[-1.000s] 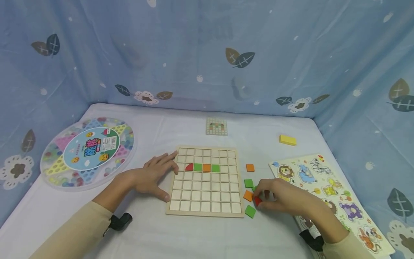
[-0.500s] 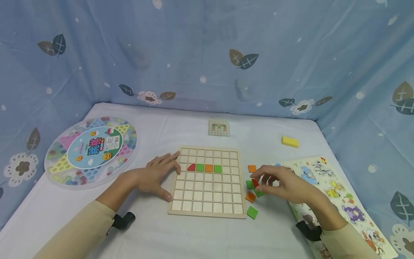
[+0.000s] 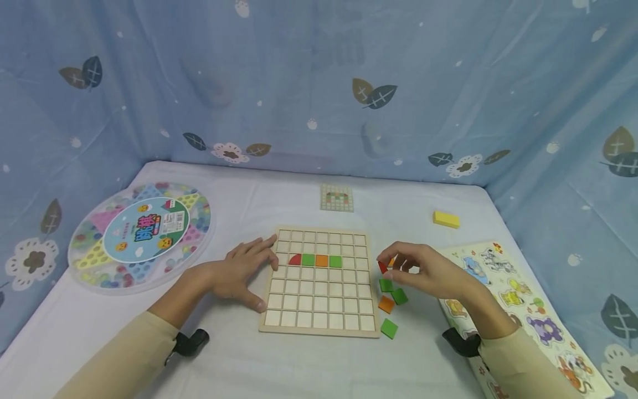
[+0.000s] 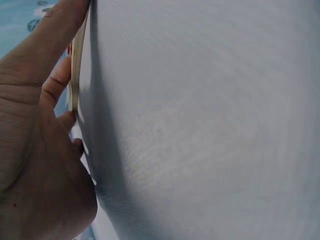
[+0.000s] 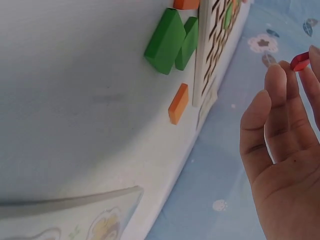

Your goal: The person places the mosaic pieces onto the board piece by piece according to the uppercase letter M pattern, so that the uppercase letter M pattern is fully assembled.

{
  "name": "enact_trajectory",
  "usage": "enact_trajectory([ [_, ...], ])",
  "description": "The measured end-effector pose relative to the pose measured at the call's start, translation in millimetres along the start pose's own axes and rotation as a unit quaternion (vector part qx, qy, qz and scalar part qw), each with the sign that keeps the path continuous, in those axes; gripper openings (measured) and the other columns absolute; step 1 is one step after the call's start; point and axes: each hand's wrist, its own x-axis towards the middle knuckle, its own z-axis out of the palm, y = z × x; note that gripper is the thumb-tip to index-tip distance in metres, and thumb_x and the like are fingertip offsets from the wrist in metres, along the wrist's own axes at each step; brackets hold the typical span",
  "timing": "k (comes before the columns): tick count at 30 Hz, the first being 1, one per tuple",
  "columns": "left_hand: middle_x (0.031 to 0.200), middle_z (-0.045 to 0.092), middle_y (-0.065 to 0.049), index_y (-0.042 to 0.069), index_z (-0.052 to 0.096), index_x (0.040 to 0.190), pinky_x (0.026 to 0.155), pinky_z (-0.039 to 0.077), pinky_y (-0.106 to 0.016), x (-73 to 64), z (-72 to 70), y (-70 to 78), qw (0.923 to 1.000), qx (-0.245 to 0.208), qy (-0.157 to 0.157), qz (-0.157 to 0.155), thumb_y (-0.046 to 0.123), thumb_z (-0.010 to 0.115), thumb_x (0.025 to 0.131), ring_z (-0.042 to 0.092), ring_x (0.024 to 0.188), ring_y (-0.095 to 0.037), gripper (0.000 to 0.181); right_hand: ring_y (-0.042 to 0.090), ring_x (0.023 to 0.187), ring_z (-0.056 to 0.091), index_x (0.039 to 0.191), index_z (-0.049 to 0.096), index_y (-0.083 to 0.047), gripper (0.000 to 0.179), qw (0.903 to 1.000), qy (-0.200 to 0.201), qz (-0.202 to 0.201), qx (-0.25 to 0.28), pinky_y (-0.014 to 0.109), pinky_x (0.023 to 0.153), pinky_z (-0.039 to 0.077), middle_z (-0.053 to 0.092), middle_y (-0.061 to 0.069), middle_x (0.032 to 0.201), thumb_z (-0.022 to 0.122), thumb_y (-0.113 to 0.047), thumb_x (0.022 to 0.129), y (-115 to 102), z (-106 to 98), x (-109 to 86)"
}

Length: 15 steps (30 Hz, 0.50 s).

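Observation:
My right hand (image 3: 431,270) pinches a red quarter-round tile (image 3: 382,267) between thumb and fingertips, just right of the wooden grid board (image 3: 321,334); the right wrist view also shows the red tile (image 5: 300,62) held clear of the table. With spread fingers, my left hand (image 3: 234,278) rests against the board's left edge. One row of the board holds a red quarter-round tile (image 3: 296,259), a green square (image 3: 308,260), an orange square (image 3: 322,260) and another green square (image 3: 335,261). Loose green tiles (image 3: 389,328) and orange tiles (image 3: 386,304) lie beside the board, one orange partly hidden by the right hand.
A small pattern card (image 3: 336,198) lies behind the board. At the left is a round Chinese checkers set (image 3: 144,230). A yellow block (image 3: 446,219) sits at the back right, and an animal puzzle board (image 3: 520,288) lies under the right forearm. Blue curtains (image 3: 309,83) surround the table.
The right hand has lifted the red quarter-round tile off the loose pile and carried it away from me and slightly left. The left hand stays at the board's edge.

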Motion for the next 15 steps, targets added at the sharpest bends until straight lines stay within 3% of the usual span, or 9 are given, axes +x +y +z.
enact_trajectory([
  [11,0.174,-0.003,-0.006,0.034,0.046,0.123,0.118,0.007,-0.072,-2.2,-1.9,1.8,0.9999,0.006,-0.002,-0.008,0.063,0.088,0.068,0.000,0.157,-0.043,0.075,0.019,0.090,0.069,0.121,0.066,-0.020,0.023,0.9988,0.001,-0.039,0.029,0.032,0.077,0.057,0.071,0.006,0.112,0.070,-0.014,0.099,3.4,5.5,29.9],
  [15,0.174,-0.002,-0.007,0.033,0.046,0.123,0.118,0.007,-0.073,-1.8,-1.2,1.9,1.0000,0.005,-0.002,-0.004,0.063,0.088,0.068,0.001,0.157,-0.044,0.075,0.019,0.091,0.069,0.121,0.065,-0.022,0.024,0.9987,-0.001,-0.043,0.026,0.033,0.076,0.056,0.070,0.001,0.112,0.069,-0.013,0.099,3.2,5.7,38.1],
])
